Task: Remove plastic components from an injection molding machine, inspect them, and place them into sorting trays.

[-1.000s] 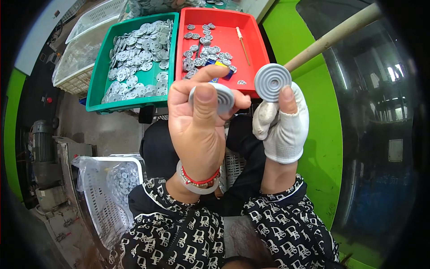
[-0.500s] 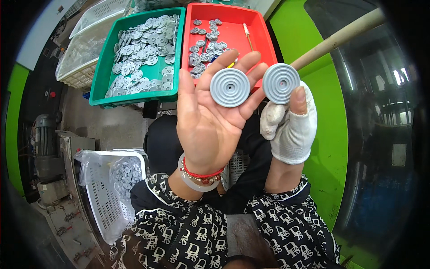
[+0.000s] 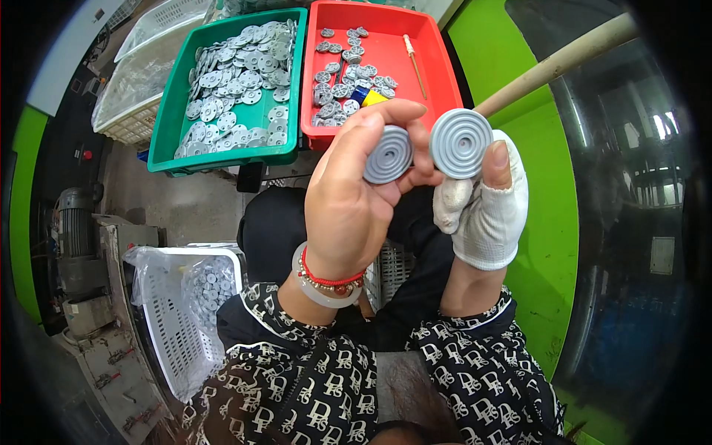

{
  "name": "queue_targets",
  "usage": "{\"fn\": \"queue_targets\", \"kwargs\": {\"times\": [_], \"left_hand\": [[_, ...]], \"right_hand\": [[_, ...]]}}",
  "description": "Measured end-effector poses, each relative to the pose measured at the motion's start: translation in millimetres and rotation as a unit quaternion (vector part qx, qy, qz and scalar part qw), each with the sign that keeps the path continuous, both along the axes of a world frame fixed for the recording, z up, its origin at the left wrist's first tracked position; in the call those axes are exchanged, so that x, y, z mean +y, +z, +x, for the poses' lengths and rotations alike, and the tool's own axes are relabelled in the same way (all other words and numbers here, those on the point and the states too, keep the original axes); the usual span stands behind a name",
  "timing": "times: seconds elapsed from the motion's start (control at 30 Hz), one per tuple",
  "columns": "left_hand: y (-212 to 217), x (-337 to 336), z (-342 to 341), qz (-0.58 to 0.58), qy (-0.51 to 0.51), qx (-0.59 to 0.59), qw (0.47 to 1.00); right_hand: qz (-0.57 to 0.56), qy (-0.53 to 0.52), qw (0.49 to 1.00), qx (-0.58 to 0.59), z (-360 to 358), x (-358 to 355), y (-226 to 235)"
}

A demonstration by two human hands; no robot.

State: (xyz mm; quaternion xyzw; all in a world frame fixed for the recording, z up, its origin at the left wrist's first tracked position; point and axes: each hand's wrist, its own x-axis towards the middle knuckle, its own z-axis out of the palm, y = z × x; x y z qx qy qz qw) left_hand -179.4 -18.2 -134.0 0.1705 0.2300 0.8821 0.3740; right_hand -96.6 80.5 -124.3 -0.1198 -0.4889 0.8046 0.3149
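In my bare left hand [image 3: 345,193] sits a round grey disc [image 3: 388,154] with concentric rings and a small centre hole; the fingers curl around its edge and it tilts. A matching grey ringed disc [image 3: 460,144] is gripped in my right hand [image 3: 486,200], which wears a white glove with the thumb tip bare. Its ringed side faces me, and the thumb presses at its lower right edge. The two discs are side by side, slightly apart, in front of the red tray.
A green tray [image 3: 165,141] holds many flat grey discs. In the red tray [image 3: 437,74] lie small grey wheel-like parts, a screwdriver [image 3: 415,65] and a yellow-and-blue object [image 3: 368,96]. A white basket [image 3: 167,334] with bagged grey parts stands lower left. A pale pole [image 3: 556,65] slants in at right.
My left hand has gone from flat and open to curled around its disc, which has tilted. The right hand's disc has shifted slightly left and turned a little.
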Motion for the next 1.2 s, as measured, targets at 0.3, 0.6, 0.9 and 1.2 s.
{"fn": "queue_targets", "kwargs": {"times": [0.3, 0.6, 0.9, 1.2], "left_hand": [[12, -11, 6, -0.248, -0.027, 0.259, 0.933], [-4, -18, -50, -0.124, 0.298, 0.068, 0.944], [-31, -8, -81, -0.041, 0.230, 0.001, 0.972], [-30, -12, -84, -0.024, 0.263, 0.097, 0.960]], "right_hand": [[0.124, 0.044, 0.988, -0.078, 10, 22, 0], [0.516, -0.052, 0.789, -0.329, -90, 129, -84], [0.584, -0.050, 0.577, -0.569, -197, 187, -125], [0.533, 0.044, 0.617, -0.577, -192, 174, -111]]}}
